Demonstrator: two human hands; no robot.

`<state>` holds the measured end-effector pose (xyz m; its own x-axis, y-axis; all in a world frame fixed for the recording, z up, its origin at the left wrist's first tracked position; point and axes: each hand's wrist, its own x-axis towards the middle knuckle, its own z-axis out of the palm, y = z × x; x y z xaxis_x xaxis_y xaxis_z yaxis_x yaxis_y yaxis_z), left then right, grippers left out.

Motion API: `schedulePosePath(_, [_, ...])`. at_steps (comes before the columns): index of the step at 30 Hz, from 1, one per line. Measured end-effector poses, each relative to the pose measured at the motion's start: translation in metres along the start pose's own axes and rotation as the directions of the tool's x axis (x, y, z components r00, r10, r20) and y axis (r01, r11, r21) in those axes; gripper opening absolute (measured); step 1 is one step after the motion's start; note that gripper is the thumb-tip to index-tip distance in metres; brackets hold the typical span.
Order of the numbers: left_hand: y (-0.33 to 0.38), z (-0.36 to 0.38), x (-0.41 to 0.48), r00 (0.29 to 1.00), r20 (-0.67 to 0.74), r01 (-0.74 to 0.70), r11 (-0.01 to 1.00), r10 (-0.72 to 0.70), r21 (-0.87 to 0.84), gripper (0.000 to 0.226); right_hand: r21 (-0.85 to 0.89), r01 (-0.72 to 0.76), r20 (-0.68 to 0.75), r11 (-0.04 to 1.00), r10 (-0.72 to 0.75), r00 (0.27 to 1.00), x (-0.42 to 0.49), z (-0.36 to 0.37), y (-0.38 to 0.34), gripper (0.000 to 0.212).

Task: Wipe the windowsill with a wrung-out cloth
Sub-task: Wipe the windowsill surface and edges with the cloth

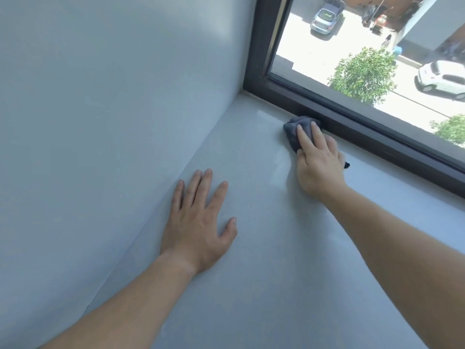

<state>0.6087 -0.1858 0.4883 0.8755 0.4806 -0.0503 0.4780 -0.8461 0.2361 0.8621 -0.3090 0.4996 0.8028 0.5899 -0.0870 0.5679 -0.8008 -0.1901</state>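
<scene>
A pale grey windowsill (264, 260) runs from the left wall to the dark window frame. My right hand (318, 162) presses a bunched dark grey cloth (292, 129) flat on the sill, right against the foot of the frame, near the far left corner. Most of the cloth is under my fingers and palm; a small dark tip shows by my wrist. My left hand (198, 222) lies flat on the sill with fingers spread, close to the wall, holding nothing.
A plain pale wall (113, 109) bounds the sill on the left. The dark window frame (377, 132) runs along the far edge, with glass above it showing a street, cars and trees below. A wet sheen marks the sill beside my right hand.
</scene>
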Motion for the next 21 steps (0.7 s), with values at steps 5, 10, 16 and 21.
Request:
schedulePosePath(5, [0.001, -0.001, 0.001, 1.0, -0.009, -0.008, 1.0, 0.008, -0.001, 0.074, -0.021, 0.349, 0.059, 0.937, -0.347, 0.936, -0.065, 0.016, -0.029, 0.056])
schedulePosePath(10, [0.001, 0.001, 0.0, 1.0, 0.002, -0.008, 1.0, 0.008, 0.011, 0.074, 0.025, 0.078, 0.016, 0.997, -0.078, 0.997, -0.017, 0.001, 0.007, 0.055])
schedulePosePath(16, [0.002, 0.0, 0.002, 1.0, -0.031, 0.001, 1.0, -0.001, -0.015, 0.079, -0.012, 0.41, 0.04, 0.912, -0.409, 0.912, -0.086, 0.018, -0.033, 0.059])
schedulePosePath(21, [-0.001, -0.002, -0.004, 0.993, -0.115, -0.028, 0.995, 0.017, -0.095, 0.055, 0.013, 0.263, -0.016, 0.965, -0.263, 0.965, -0.052, 0.003, -0.023, 0.064])
